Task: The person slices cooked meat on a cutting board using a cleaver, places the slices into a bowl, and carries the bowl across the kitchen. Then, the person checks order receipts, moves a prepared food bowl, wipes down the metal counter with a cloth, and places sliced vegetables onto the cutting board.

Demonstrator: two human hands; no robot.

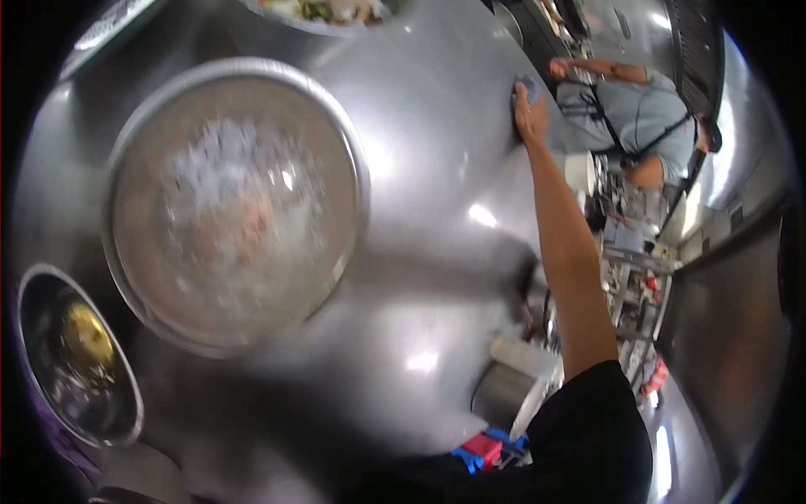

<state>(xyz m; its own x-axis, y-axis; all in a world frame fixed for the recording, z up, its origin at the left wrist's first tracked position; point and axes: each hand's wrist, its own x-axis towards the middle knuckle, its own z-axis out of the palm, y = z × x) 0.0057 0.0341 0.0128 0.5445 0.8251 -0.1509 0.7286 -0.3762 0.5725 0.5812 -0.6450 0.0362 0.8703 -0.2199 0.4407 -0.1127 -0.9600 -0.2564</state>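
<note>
My right arm stretches across the steel counter from the lower right. At the counter's far edge, my right hand [531,118] is closed on a bunched blue-grey cloth [526,87] and presses it against the metal. My left hand is out of view. A large steel bowl [359,168] stands on the counter, holding cloudy liquid with whitish, ice-like pieces and a pinkish patch whose nature I cannot make out. Nearby, at lower left, sits a smaller steel bowl [134,403] with a yellowish liquid in its bottom.
The view is turned sideways. Another bowl [336,30] with mixed food is cut off at the top. Beyond the counter [437,269] stands a co-worker [651,126] in a grey shirt and dark apron. A metal pot [504,395] and a blue-and-red item [483,451] are near my sleeve.
</note>
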